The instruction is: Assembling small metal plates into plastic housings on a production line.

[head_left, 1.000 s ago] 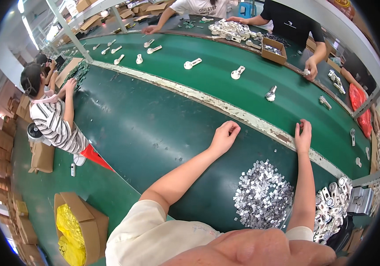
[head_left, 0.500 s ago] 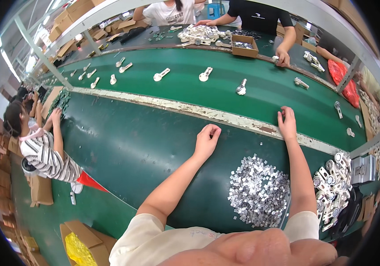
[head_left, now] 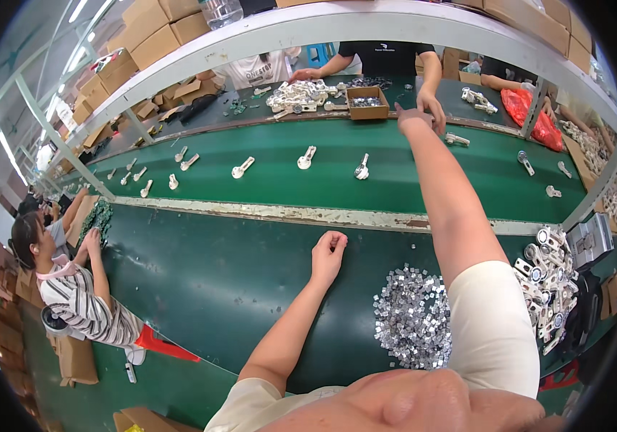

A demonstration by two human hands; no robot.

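Observation:
My right hand (head_left: 416, 117) reaches across the green conveyor belt (head_left: 272, 189) to its far edge, beside a co-worker's hand (head_left: 432, 114). The two hands overlap here, so what my right fingers hold is hidden. Above the near worktop (head_left: 200, 248), my left hand (head_left: 330, 252) is closed, thumb against curled fingers; anything inside it is too small to make out. To the right of my left forearm lies a pile of small silvery square pieces (head_left: 410, 317). White long-handled parts with round heads, such as one part (head_left: 362, 167), lie spaced along the belt.
A worn white rail (head_left: 272, 214) divides worktop and belt. Assembled white parts (head_left: 544, 281) are heaped at right, near a grey metal box (head_left: 591, 241). Opposite are a small carton (head_left: 367, 108) and a red bag (head_left: 531, 119). A striped-shirted person (head_left: 70, 281) works at left. A shelf beam (head_left: 337, 32) crosses overhead.
My right hand has moved from the rail across the belt to the co-worker's hand. My left hand stays closed over the worktop. The view has tilted up.

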